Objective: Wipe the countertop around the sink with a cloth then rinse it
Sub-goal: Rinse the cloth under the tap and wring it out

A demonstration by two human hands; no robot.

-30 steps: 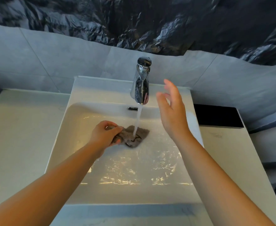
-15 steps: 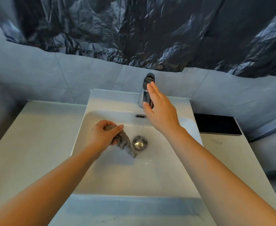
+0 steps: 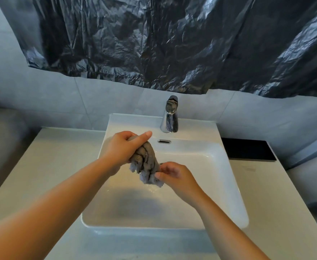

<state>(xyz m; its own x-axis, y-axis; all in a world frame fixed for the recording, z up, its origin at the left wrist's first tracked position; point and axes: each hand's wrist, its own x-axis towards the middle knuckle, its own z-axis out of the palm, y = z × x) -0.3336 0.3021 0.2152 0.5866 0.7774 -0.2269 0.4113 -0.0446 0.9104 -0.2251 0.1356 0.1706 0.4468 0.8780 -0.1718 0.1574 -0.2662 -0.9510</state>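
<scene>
A wet grey cloth (image 3: 146, 164) hangs bunched above the white sink basin (image 3: 229, 184). My left hand (image 3: 121, 147) grips its upper end, thumb pointing toward the chrome tap (image 3: 170, 115). My right hand (image 3: 174, 175) pinches the cloth's lower end from the right with thumb and fingers. No water runs from the tap. The pale countertop (image 3: 47, 166) stretches to the left and right of the sink.
A black rectangular tray (image 3: 247, 149) lies on the countertop at the right of the sink. Crumpled black plastic sheeting (image 3: 172, 44) covers the wall above the grey tiles. The overflow slot (image 3: 164, 141) sits below the tap.
The water stopped and my right hand came down from the tap handle to the cloth's lower end. My left hand lifted the cloth out of the basin.
</scene>
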